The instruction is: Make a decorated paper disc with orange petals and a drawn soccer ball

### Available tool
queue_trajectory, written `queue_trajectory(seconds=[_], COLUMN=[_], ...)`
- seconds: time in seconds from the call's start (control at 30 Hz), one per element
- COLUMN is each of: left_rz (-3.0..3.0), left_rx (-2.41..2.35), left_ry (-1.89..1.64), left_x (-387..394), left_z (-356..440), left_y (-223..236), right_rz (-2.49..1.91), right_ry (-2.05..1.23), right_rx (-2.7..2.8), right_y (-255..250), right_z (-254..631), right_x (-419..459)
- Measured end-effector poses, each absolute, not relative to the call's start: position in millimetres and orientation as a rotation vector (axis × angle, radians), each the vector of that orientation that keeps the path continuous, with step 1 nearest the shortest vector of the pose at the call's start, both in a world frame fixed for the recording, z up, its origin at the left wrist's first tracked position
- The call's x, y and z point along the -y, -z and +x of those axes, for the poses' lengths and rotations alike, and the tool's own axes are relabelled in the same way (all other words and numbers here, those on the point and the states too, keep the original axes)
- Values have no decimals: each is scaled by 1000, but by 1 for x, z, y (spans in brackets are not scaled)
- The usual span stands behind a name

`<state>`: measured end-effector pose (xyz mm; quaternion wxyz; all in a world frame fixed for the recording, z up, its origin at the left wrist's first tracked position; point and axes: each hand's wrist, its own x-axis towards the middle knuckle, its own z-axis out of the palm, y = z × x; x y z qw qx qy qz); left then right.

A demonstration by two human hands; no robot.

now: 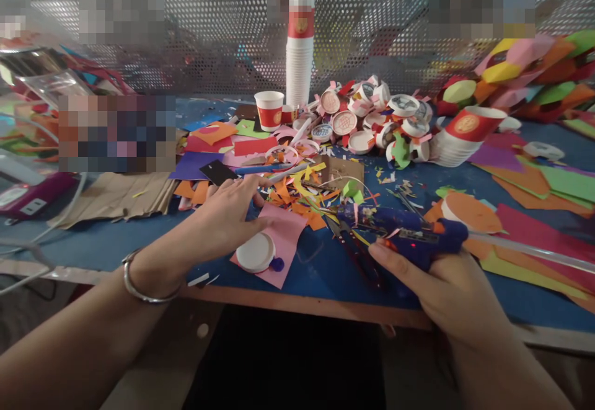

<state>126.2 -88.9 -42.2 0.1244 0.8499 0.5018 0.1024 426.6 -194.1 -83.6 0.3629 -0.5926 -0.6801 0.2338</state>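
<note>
My right hand (446,280) is wrapped round a blue hot glue gun (411,242), whose nozzle points left over the scraps; a clear glue stick (534,249) juts from its back. Just below the gun, scissors (356,249) lie on the blue table. My left hand (237,208) reaches over the edge of a pink paper sheet (290,236) with thumb and fingers apart, holding nothing I can see. A white round lid-like piece (255,252) rests on that sheet, a small dark blue piece (277,265) touching its right side.
Beyond the paper scraps (281,193) stand a tall stack of paper cups (300,62), a single cup (269,111) and a heap of cut cup pieces (357,115). A tilted cup stack (465,134) and coloured sheets (534,236) are on the right. Folded brown paper (121,196) lies left.
</note>
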Motion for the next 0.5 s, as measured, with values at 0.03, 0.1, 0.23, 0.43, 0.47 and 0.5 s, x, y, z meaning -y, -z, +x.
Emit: queue_trajectory(seconds=[0.03, 0.1, 0.23, 0.43, 0.47, 0.5], left_rz=[2459, 2400, 2243, 2415, 2458, 2491], left_rx=[-1443, -1397, -1304, -1254, -1263, -1273], left_ry=[-307, -305, -278, -164, -139, -117], left_x=[87, 82, 69, 59, 58, 58], left_z=[127, 128, 129, 133, 134, 134], left_y=[42, 42, 39, 34, 33, 33], right_rz=[-1528, -1546, -1593, -1620, -1619, -1625], right_ry=[-607, -576, -515, -519, -522, -525], right_rx=[1746, 1728, 1671, 1602, 1585, 1566], right_y=[84, 86, 90, 87, 86, 85], right_z=[427, 426, 425, 420, 419, 418], right_x=[194, 194, 194, 194, 194, 195])
